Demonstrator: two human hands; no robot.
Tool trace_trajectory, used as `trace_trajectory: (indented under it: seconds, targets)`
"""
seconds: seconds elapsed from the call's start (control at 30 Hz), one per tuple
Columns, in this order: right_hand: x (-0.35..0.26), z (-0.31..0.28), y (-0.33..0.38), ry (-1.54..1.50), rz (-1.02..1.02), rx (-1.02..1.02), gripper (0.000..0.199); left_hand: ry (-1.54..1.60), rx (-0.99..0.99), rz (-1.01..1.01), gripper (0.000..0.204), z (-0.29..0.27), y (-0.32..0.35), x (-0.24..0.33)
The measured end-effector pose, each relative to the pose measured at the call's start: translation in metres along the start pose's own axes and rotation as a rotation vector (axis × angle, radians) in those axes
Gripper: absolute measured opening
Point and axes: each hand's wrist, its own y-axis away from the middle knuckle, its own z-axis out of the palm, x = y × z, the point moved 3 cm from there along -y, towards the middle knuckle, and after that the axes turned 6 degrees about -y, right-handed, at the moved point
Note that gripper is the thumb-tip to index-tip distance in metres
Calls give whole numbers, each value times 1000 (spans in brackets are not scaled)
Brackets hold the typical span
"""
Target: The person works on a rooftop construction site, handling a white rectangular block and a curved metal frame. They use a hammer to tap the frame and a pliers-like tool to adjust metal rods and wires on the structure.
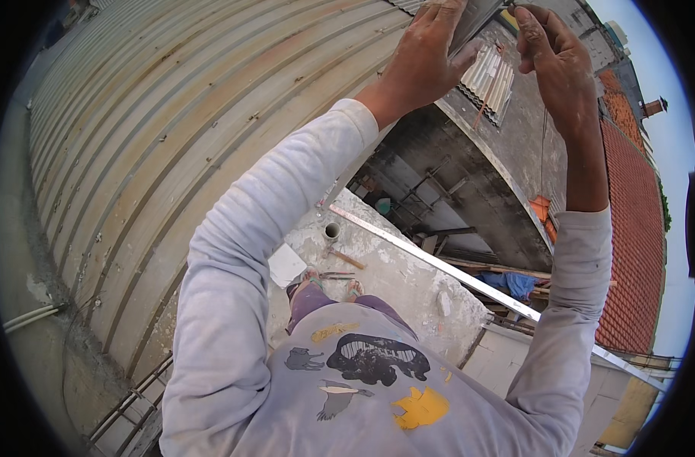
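Both my arms reach up to the top edge of the view, in pale long sleeves. My left hand (427, 61) is closed on a grey flat-sided piece (471, 21), its thumb along the lower side; the piece runs out of the picture at the top. To the right of it, my right hand (558, 65) is raised with fingers curled and thumb near the fingertips. Whatever sits between those fingers is too small to make out. Pale dust covers the fingers of both hands.
Below lies a rough pale ledge with a hammer (347, 260), a round pipe opening (332, 230) and a white slab (287, 264) near my feet. A long metal bar (439, 263) edges a deep drop. A corrugated roof (172, 122) rises left; a red tiled roof (629, 244) stands right.
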Motion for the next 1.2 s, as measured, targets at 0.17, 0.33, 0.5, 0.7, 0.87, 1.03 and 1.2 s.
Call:
trace_trajectory:
  seconds: [0.17, 0.33, 0.5, 0.7, 0.87, 1.03, 1.2]
  targets:
    - [-11, 21, 25, -223, -108, 141, 38, 1, 65, 76, 77, -16, 0, -3]
    - [60, -22, 45, -188, -62, -43, 59, -39, 143, 36, 71, -2, 10, 9]
    - [136, 1, 79, -452, 149, 2, 58, -195, 124, 8, 72, -13, 30, 3]
    - [252, 100, 187, -563, 503, -217, 50, -187, 129, -75, 76, -19, 79, 7]
    - [305, 246, 272, -509, 598, -483, 39, -378, 152, -245, 73, -75, 179, 0]
    - [338, 401, 323, -481, 553, -592, 39, -563, 110, -790, 55, -151, 409, -44]
    - [392, 576, 320, -403, 374, -510, 55, -799, -168, -1218, 55, -214, 686, -73]
